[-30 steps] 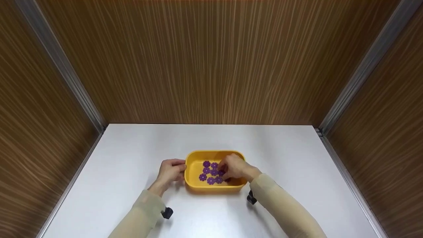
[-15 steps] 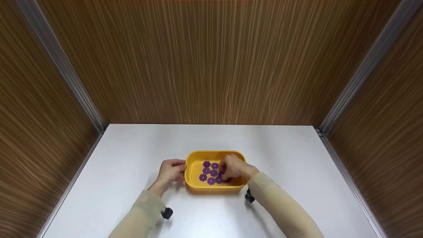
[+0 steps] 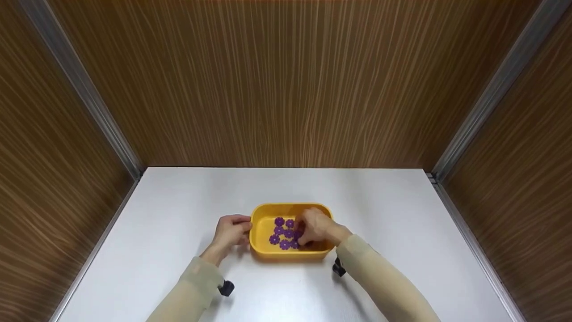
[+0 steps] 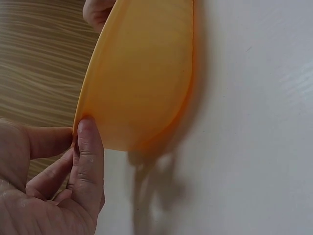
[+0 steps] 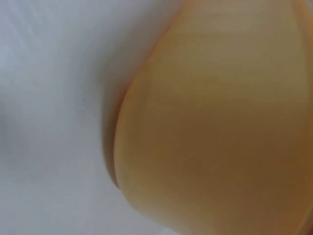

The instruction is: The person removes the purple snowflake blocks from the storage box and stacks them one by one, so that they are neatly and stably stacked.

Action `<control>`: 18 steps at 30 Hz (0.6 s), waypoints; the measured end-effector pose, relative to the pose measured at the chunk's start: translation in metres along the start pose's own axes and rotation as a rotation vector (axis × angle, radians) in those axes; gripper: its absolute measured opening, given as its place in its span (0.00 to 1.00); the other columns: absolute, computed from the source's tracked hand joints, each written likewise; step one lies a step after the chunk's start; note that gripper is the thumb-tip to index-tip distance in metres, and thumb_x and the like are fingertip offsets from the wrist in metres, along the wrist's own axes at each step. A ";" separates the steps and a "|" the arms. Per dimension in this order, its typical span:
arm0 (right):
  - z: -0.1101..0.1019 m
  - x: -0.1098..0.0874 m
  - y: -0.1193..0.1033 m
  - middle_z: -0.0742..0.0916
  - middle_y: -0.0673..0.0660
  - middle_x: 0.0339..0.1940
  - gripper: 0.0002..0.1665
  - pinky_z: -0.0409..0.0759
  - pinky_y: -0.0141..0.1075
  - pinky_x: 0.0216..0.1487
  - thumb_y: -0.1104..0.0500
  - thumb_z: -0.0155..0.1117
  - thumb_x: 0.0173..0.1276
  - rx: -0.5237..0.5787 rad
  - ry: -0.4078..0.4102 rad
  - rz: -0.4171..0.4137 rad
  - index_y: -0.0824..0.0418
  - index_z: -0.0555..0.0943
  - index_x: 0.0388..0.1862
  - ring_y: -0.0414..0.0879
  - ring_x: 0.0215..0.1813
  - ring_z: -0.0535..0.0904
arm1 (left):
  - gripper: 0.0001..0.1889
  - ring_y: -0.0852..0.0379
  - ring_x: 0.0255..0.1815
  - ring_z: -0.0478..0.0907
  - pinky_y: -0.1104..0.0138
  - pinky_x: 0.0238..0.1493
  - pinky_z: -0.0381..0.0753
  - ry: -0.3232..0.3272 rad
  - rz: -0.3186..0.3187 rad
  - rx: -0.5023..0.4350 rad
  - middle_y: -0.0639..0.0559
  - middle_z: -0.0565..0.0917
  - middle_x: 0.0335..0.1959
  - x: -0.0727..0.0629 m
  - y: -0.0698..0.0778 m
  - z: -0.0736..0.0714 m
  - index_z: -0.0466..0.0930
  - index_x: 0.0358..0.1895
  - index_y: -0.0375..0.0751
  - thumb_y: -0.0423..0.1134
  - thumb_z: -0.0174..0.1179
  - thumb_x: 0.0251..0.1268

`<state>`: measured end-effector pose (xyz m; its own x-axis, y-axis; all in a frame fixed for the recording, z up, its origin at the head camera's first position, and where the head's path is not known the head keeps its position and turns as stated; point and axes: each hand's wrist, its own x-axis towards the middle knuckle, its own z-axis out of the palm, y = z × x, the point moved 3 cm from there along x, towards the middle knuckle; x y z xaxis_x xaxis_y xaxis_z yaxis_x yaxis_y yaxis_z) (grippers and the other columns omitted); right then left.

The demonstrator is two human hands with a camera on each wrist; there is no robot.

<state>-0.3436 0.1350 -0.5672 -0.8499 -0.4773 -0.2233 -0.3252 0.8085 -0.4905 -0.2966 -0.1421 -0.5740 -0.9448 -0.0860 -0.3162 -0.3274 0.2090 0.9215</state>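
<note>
A yellow plastic tub (image 3: 290,257) sits on the table with several small purple flower-shaped pieces (image 3: 285,244) on its floor. My left hand (image 3: 230,232) pinches the tub's left rim. In the left wrist view, one finger of this left hand (image 4: 54,181) lies along the tub's outer wall (image 4: 142,73), with other fingertips at the rim. Reaching into the tub's right half, my right hand (image 3: 316,226) has thumb and fingers bent around a purple flower piece (image 3: 298,235). The right wrist view shows only the tub's outer wall (image 5: 210,122), with that hand out of sight.
The white table (image 3: 286,188) extends around the tub on all sides. Wood-grain panels (image 3: 286,89) rise behind and at both sides, joined by metal corner posts (image 3: 89,89). A small black device (image 3: 226,288) is at the left cuff, another (image 3: 338,268) at the right.
My right hand has shifted slightly to the left inside the tub, and the flower pieces beside its fingertips have slid a little left. The left hand and the tub stay in place.
</note>
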 end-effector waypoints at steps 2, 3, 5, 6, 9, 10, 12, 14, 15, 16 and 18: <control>-0.002 -0.002 0.000 0.95 0.50 0.45 0.17 0.94 0.46 0.61 0.57 0.89 0.63 0.015 0.013 -0.027 0.53 0.95 0.50 0.45 0.46 0.84 | 0.15 0.52 0.43 0.90 0.61 0.45 0.97 0.001 0.002 0.000 0.36 0.91 0.58 0.000 0.000 0.000 0.89 0.64 0.35 0.34 0.66 0.80; -0.004 -0.003 0.001 0.95 0.50 0.45 0.18 0.95 0.46 0.61 0.57 0.90 0.63 0.024 0.020 -0.039 0.53 0.95 0.51 0.44 0.45 0.85 | 0.15 0.52 0.43 0.90 0.61 0.45 0.97 0.001 0.003 -0.001 0.36 0.91 0.58 0.000 0.000 -0.001 0.89 0.64 0.35 0.34 0.66 0.80; -0.006 -0.006 0.002 0.96 0.50 0.46 0.18 0.96 0.46 0.59 0.58 0.90 0.62 0.050 0.036 -0.072 0.55 0.96 0.51 0.43 0.44 0.86 | 0.16 0.53 0.42 0.90 0.60 0.46 0.97 0.000 0.002 0.000 0.37 0.91 0.57 0.000 0.000 -0.001 0.89 0.64 0.35 0.34 0.66 0.80; -0.008 -0.007 0.003 0.96 0.51 0.45 0.18 0.96 0.46 0.57 0.58 0.90 0.61 0.057 0.047 -0.096 0.56 0.96 0.51 0.43 0.43 0.86 | 0.16 0.53 0.42 0.90 0.60 0.47 0.98 0.000 0.001 -0.001 0.37 0.91 0.57 0.000 0.000 -0.001 0.89 0.64 0.35 0.34 0.66 0.80; -0.014 -0.011 0.004 0.97 0.52 0.43 0.19 0.97 0.43 0.52 0.59 0.91 0.59 0.072 0.078 -0.166 0.59 0.96 0.49 0.42 0.42 0.87 | 0.16 0.53 0.41 0.90 0.61 0.45 0.97 -0.002 0.003 -0.003 0.37 0.91 0.56 0.000 0.000 -0.001 0.89 0.64 0.35 0.34 0.66 0.80; -0.016 -0.012 0.005 0.97 0.53 0.43 0.19 0.96 0.42 0.51 0.60 0.91 0.59 0.072 0.087 -0.186 0.60 0.96 0.49 0.42 0.42 0.88 | 0.16 0.54 0.41 0.90 0.62 0.44 0.97 -0.003 0.005 -0.006 0.37 0.91 0.56 0.001 -0.001 -0.001 0.89 0.64 0.35 0.34 0.66 0.79; -0.020 -0.015 0.006 0.97 0.53 0.44 0.20 0.96 0.39 0.51 0.60 0.91 0.59 0.073 0.096 -0.209 0.60 0.96 0.50 0.41 0.42 0.88 | 0.15 0.54 0.40 0.90 0.64 0.41 0.96 -0.004 0.007 -0.011 0.37 0.92 0.55 0.001 -0.001 -0.002 0.89 0.63 0.34 0.34 0.67 0.79; -0.024 -0.019 0.007 0.97 0.54 0.45 0.20 0.96 0.37 0.50 0.60 0.90 0.59 0.077 0.103 -0.221 0.60 0.96 0.51 0.40 0.42 0.88 | 0.15 0.54 0.39 0.90 0.66 0.38 0.95 -0.007 0.011 -0.018 0.37 0.92 0.54 0.001 -0.001 -0.003 0.89 0.62 0.34 0.33 0.67 0.79; -0.026 -0.021 0.008 0.97 0.55 0.45 0.20 0.95 0.36 0.49 0.61 0.90 0.59 0.081 0.109 -0.234 0.61 0.96 0.51 0.40 0.42 0.88 | 0.15 0.53 0.40 0.91 0.67 0.37 0.95 -0.007 0.014 -0.024 0.37 0.92 0.54 0.001 -0.002 -0.003 0.89 0.62 0.34 0.33 0.67 0.79; -0.028 -0.022 0.009 0.97 0.55 0.45 0.20 0.95 0.35 0.48 0.61 0.90 0.59 0.084 0.114 -0.239 0.61 0.96 0.51 0.40 0.42 0.88 | 0.14 0.53 0.40 0.91 0.67 0.36 0.95 -0.006 0.013 -0.031 0.38 0.92 0.53 0.001 -0.002 -0.003 0.89 0.62 0.34 0.33 0.67 0.79; -0.032 -0.026 0.011 0.97 0.56 0.44 0.19 0.94 0.33 0.45 0.61 0.89 0.59 0.094 0.123 -0.251 0.61 0.96 0.50 0.40 0.40 0.88 | 0.14 0.53 0.39 0.92 0.67 0.36 0.95 -0.003 0.017 -0.041 0.38 0.92 0.52 0.001 -0.002 -0.003 0.90 0.61 0.34 0.32 0.67 0.79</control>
<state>-0.3388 0.1674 -0.5397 -0.7933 -0.6086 0.0160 -0.4968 0.6321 -0.5947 -0.2971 -0.1457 -0.5760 -0.9502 -0.0800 -0.3013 -0.3109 0.1707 0.9350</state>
